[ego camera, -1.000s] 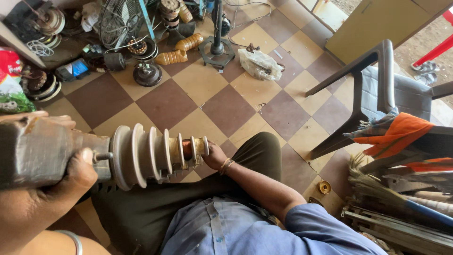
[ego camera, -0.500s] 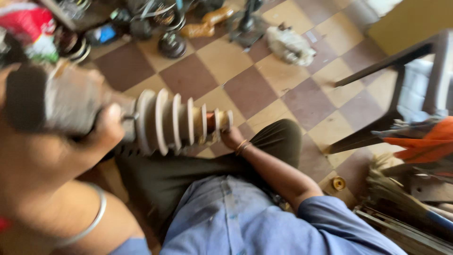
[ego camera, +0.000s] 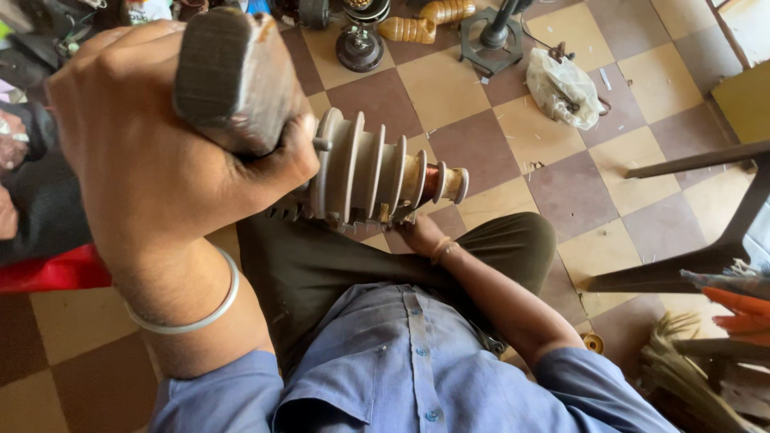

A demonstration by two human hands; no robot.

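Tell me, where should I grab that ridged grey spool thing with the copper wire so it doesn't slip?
Probably the thick end of the ridged spool, taken from above, where the left hand wraps the dark handle. The stepped discs narrow toward the copper wire tip, so there the right hand only steadies from below.

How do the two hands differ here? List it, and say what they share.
The left hand is raised close to the camera and looks large; the right hand sits lower, beneath the ribbed winding former, and is mostly hidden.
The left hand's grip wraps a dark block-shaped handle; the right hand only touches the former's underside.
The left wrist wears a plain silver bangle; the right wears a thin band.
Both are bare and on the same tool.
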